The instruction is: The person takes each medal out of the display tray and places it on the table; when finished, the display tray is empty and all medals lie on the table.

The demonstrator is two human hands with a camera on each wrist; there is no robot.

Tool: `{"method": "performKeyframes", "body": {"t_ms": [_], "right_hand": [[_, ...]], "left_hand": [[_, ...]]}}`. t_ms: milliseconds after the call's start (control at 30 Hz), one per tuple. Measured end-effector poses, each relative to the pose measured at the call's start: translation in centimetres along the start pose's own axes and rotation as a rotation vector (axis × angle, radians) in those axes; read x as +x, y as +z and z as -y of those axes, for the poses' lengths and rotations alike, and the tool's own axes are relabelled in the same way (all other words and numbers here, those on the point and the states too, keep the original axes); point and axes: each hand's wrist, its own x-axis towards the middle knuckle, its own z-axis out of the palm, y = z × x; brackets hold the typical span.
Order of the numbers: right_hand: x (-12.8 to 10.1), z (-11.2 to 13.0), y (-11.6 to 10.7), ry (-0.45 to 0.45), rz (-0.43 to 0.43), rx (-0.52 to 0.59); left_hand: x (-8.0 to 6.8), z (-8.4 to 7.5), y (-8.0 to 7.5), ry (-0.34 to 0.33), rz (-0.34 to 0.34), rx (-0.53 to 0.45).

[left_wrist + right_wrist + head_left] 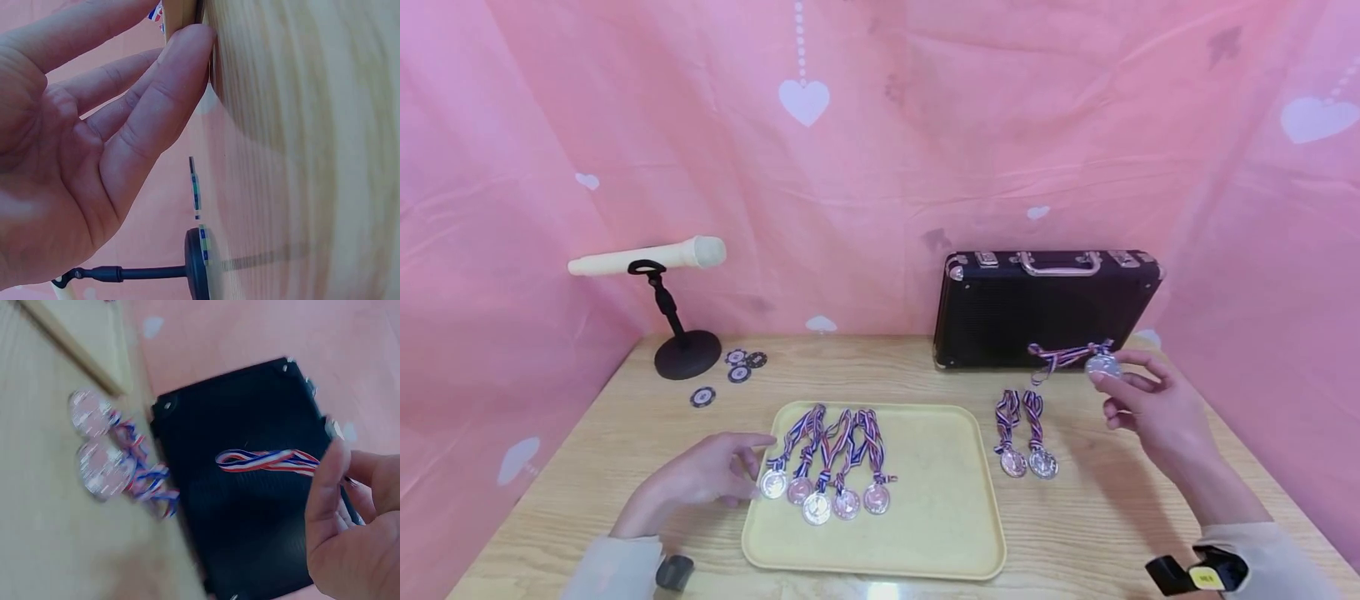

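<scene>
My right hand (1157, 408) pinches a silver medal (1102, 367) between thumb and fingers, raised in front of the black case (1045, 308). Its striped ribbon (265, 460) trails off to the left, looped at the end. Below it on the table lie two more medals (1028, 463) with bunched ribbons. At the left rim of the cream tray (940, 533) is my left hand (711, 471), index finger stretched along the edge and other fingers loosely bent, a fingertip (190, 47) against the tray's side. Several medals (817, 507) lie in a row on the tray's left half.
A white microphone (655, 255) rests on a black stand (688, 354) at the back left. Several poker chips (703, 397) lie near its base. Pink cloth (865, 208) with white hearts hangs behind and along both sides of the wooden table (880, 375).
</scene>
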Motion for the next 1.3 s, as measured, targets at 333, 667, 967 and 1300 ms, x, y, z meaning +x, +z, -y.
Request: {"method": "performKeyframes", "body": {"t_ms": [333, 667, 967, 1300], "right_hand": [[-2.2, -5.7, -2.4, 0.257, 0.107, -0.500], [-2.9, -6.1, -1.7, 0.209, 0.255, -0.654], [-3.0, -5.4, -1.6, 0.078, 0.136, -0.980], [-3.7, -3.2, 1.4, -0.050, 0.034, -1.040]], "left_hand": [[0.0, -0.2, 0.0, 0.021, 0.011, -0.005], [-0.2, 0.0, -0.1, 0.016, 0.003, 0.006], [-0.1, 0.1, 0.0, 0.019, 0.005, 0.003], [-0.1, -0.1, 0.0, 0.016, 0.008, 0.009]]}}
